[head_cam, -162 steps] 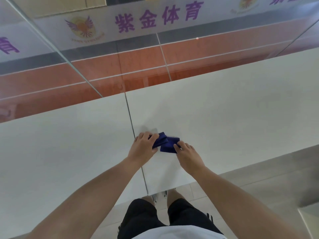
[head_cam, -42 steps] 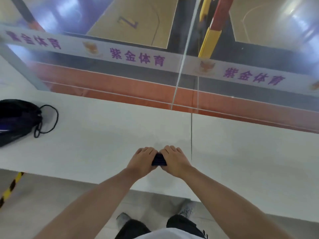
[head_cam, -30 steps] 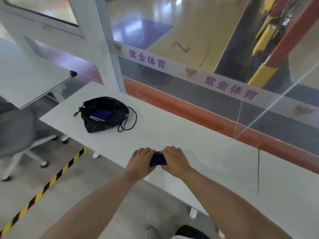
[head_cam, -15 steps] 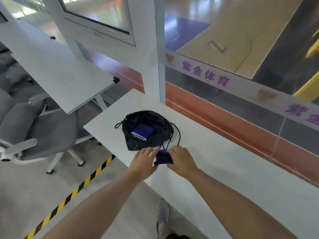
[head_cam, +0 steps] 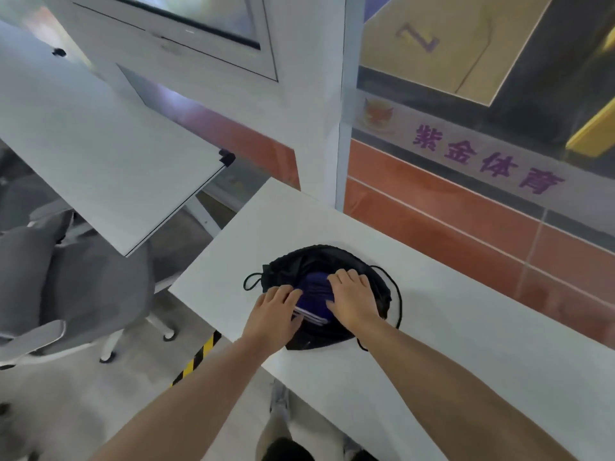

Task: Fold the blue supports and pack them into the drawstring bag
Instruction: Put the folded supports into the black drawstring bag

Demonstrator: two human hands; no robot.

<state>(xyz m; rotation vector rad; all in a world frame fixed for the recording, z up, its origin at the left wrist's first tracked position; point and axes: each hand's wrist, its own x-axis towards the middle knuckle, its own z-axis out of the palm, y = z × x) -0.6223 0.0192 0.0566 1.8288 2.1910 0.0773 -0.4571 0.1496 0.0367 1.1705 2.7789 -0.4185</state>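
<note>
**Putting blue supports in the bag**

Sitting far left is a grey chair (head_cam: 66, 277). On the white surface (head_cam: 466, 344) lies the black bag (head_cam: 319, 257), wide open. The left hand (head_cam: 274, 314) and right hand (head_cam: 352, 301) are inside its mouth, apart, fingers flat on the blue supports (head_cam: 316, 289). I cannot tell if they grip.

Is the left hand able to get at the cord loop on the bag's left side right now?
Probably yes. The cord loop lies exposed on the white table, just beyond the left hand, with nothing lying between them.
</note>
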